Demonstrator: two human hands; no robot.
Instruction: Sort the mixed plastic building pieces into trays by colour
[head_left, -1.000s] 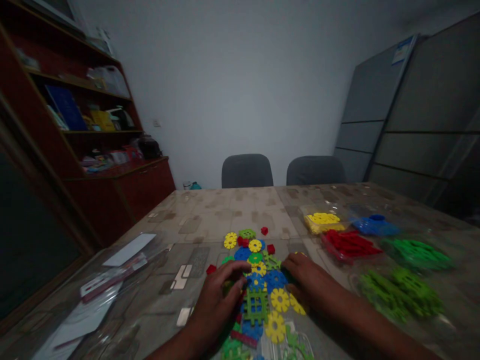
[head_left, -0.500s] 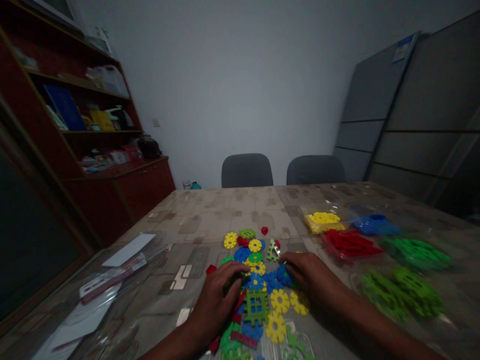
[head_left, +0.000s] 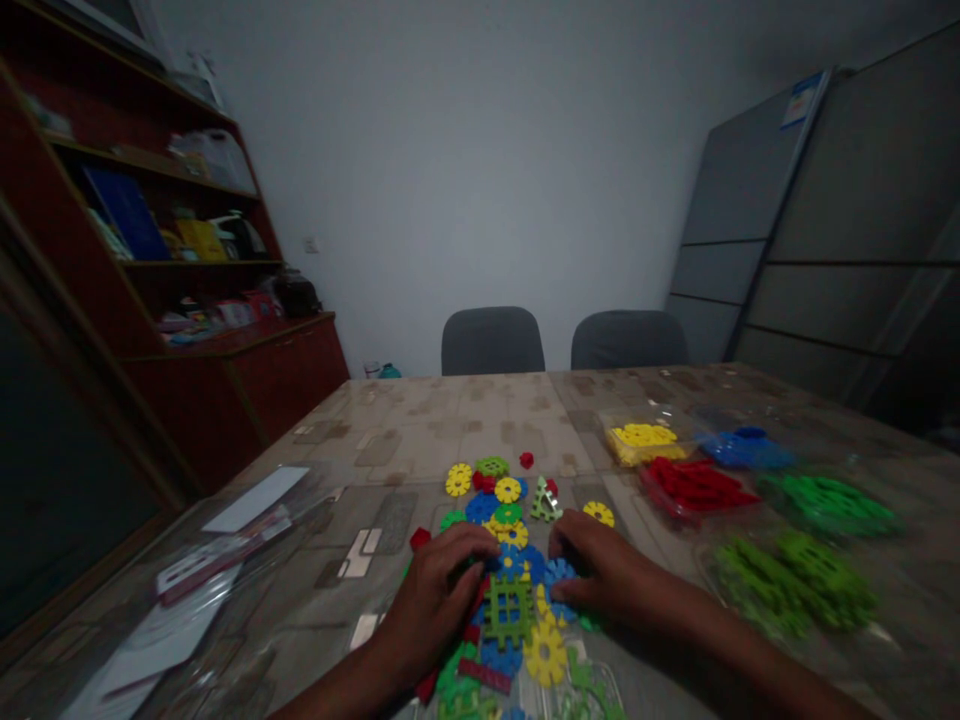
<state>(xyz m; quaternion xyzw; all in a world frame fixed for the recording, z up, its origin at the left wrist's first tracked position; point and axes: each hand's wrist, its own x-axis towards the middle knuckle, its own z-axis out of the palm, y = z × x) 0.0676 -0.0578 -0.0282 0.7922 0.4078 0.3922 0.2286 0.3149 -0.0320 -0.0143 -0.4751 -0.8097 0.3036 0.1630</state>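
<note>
Plastic building pieces lie in a mixed pile on the table in front of me. My left hand [head_left: 446,580] rests at the pile's left side, fingers bent and thumb apart from them, with nothing visible in between. My right hand [head_left: 604,565] is at the pile's right side, thumb and fingers around a blue notched disc [head_left: 557,577]. Between the hands sits a light green square lattice piece [head_left: 510,610]. A yellow flower-shaped disc [head_left: 545,653] lies nearer to me. Beyond the hands are a green triangular piece [head_left: 546,500] and a yellow disc [head_left: 508,490].
Clear trays at the right hold yellow pieces [head_left: 646,443], red pieces [head_left: 694,483], blue pieces [head_left: 746,447], green pieces [head_left: 832,503] and light green pieces [head_left: 799,580]. White sheets [head_left: 259,498] and plastic wrappers lie at the left. Two grey chairs [head_left: 493,340] stand behind the table.
My right hand has shifted left and toward me, closing around the blue disc. A yellow disc beyond it has come into view, while yellow discs nearer me are now largely covered. My left hand stays put.
</note>
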